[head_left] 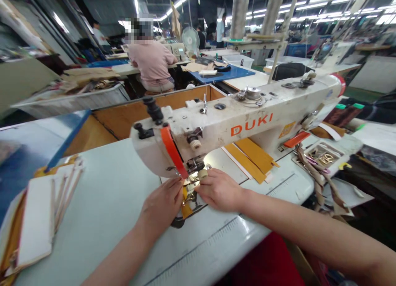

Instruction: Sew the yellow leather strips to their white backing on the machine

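A white sewing machine [213, 121] with orange lettering stands before me. At its needle end, a narrow mustard-yellow strip [186, 211] with small metal hardware on it lies under the head. My left hand [163, 201] is closed at the strip's left side, its fingertips pinching the edge. From the right, my right hand [221, 190] reaches in beside the presser foot area, fingers bent and pressed together next to a pale round knob [202, 174]. What its fingertips hold, if anything, is hidden. The needle cannot be made out.
Mustard-yellow pieces [249, 156] lie behind the machine's needle area. A stack of white-faced pieces [37, 224] is at the left. A small tray [323, 157] of metal parts sits right, near brown scraps [332, 191]. Beyond the table, a person in pink [151, 63] sits facing away.
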`<state>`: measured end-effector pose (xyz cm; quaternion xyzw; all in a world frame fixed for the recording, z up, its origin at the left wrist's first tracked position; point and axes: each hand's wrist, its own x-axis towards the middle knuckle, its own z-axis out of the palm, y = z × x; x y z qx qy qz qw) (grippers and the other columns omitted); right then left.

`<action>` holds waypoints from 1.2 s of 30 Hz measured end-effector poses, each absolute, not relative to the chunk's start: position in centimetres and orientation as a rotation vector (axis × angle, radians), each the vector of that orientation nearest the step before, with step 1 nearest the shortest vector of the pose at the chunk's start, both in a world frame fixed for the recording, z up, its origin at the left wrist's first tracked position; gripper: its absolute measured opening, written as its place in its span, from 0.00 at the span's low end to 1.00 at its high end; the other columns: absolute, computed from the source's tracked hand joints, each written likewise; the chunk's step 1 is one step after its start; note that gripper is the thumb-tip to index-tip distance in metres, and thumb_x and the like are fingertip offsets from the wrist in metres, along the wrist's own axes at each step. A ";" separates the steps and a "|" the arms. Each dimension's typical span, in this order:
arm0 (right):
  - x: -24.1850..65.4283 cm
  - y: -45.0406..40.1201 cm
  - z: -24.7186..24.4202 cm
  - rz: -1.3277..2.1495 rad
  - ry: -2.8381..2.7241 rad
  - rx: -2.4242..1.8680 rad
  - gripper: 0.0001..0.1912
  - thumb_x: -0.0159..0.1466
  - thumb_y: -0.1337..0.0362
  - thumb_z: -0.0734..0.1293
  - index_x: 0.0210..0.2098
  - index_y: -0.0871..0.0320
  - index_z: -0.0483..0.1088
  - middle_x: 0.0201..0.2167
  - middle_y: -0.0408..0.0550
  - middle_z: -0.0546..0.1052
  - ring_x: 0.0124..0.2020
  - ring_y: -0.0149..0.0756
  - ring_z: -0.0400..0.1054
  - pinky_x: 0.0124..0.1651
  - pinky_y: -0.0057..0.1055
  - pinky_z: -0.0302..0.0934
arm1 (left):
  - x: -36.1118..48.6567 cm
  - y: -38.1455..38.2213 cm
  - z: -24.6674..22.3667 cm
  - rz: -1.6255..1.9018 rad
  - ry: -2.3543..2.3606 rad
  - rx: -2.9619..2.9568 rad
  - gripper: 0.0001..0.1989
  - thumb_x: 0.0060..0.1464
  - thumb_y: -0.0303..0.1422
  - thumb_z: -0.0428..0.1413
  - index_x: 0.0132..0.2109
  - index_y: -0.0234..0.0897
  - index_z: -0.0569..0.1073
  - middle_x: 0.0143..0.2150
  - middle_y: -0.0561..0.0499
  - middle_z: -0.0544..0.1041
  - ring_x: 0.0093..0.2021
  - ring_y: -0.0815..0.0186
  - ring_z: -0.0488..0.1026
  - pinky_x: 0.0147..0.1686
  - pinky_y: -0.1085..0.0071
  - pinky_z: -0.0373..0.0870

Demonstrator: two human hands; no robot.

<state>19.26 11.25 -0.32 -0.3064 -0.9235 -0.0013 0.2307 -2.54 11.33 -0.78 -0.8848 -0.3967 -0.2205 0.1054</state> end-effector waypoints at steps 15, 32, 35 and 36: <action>14.8 5.4 -0.2 0.340 -2.561 -0.595 0.10 0.65 0.66 0.63 0.45 0.61 0.72 0.47 0.54 0.76 0.48 0.40 0.68 0.54 0.37 0.63 | -7.3 -0.4 1.4 -1.504 -2.630 -2.125 0.18 0.52 0.36 0.56 0.50 0.39 0.73 0.58 0.44 0.73 0.59 0.55 0.69 0.60 0.56 0.64; 15.3 4.4 -0.1 0.431 -2.555 -0.704 0.18 0.64 0.66 0.64 0.53 0.57 0.72 0.56 0.55 0.73 0.55 0.45 0.69 0.57 0.38 0.66 | -8.9 2.6 4.2 -1.739 -2.978 -1.961 0.08 0.41 0.38 0.60 0.26 0.37 0.74 0.27 0.51 0.77 0.34 0.56 0.74 0.35 0.66 0.69; 15.4 4.7 -0.5 0.308 -2.555 -0.660 0.17 0.65 0.63 0.65 0.52 0.56 0.73 0.54 0.54 0.74 0.53 0.43 0.71 0.54 0.34 0.68 | -13.8 3.0 7.4 -1.853 -2.848 -1.743 0.13 0.49 0.43 0.58 0.34 0.37 0.75 0.33 0.52 0.77 0.40 0.57 0.74 0.40 0.66 0.69; 15.4 4.8 -0.6 0.273 -2.542 -0.640 0.17 0.64 0.62 0.65 0.52 0.56 0.74 0.53 0.53 0.75 0.52 0.43 0.72 0.54 0.33 0.69 | -15.6 3.2 8.4 -1.891 -2.821 -1.668 0.15 0.53 0.45 0.56 0.39 0.37 0.74 0.36 0.52 0.78 0.41 0.58 0.74 0.40 0.66 0.70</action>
